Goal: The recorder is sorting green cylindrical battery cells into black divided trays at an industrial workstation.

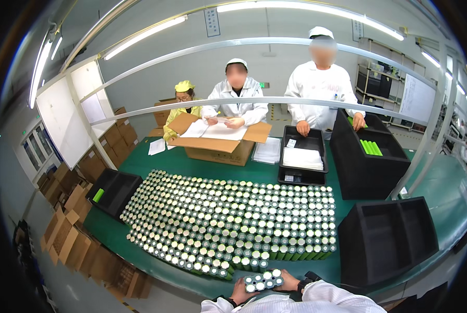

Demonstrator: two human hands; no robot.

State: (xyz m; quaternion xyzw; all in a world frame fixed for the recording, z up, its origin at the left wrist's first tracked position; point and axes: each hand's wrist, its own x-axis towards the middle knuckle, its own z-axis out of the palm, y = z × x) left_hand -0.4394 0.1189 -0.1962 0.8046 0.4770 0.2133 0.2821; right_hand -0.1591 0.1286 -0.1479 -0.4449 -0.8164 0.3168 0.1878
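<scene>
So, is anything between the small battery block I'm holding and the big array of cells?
Nothing visible stands between them. Your left hand and right hand hold the battery block just in front of the cell array.

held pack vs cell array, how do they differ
The held pack is small, a few short rows; the cell array is far larger. The held pack is between the left hand and right hand; the cell array stands on the table. Both show rows of pale round tops.
</scene>
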